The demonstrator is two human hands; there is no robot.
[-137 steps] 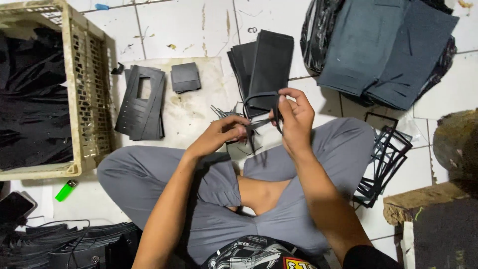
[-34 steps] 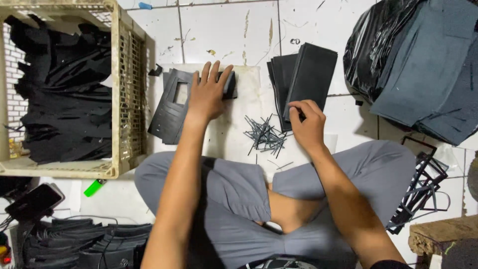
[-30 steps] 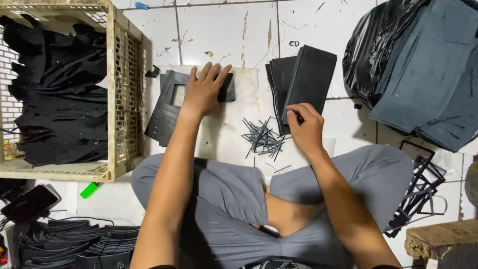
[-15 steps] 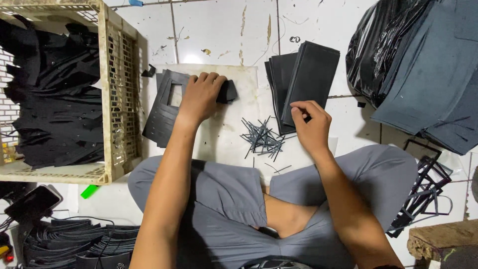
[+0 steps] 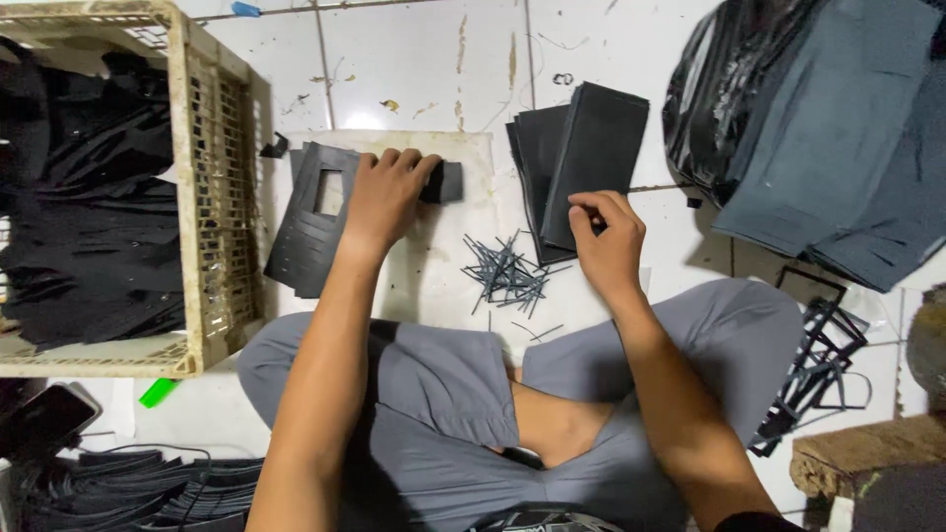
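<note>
I sit cross-legged on the white tiled floor (image 5: 414,59) in grey shorts, with a pale board (image 5: 434,266) laid on the tiles in front of my knees. My left hand (image 5: 382,195) lies palm down on the far left part of that board, fingers spread flat and closed on nothing; the fingertips rest on a small dark rectangular piece (image 5: 445,182), and the heel of the hand sits on a stack of black cut-out sheets (image 5: 305,232) with a square window punched through them. My right hand (image 5: 609,236) is at the near edge of a stack of black flat pieces (image 5: 581,158) that leans on the tiles just right of the board; thumb and forefinger are pinched narrow on the lower edge of the top piece, the other fingers curled under. Between my two hands, on the board, lies a loose heap of thin dark strips (image 5: 505,274), touched by neither hand. To my left stands a cream plastic crate (image 5: 212,197) filled with black material, its wall just beside the cut-out sheets. Far right, a black plastic bag (image 5: 719,99) holds folded grey sheets (image 5: 838,128), and black frame offcuts (image 5: 818,365) lie by my right knee.
</note>
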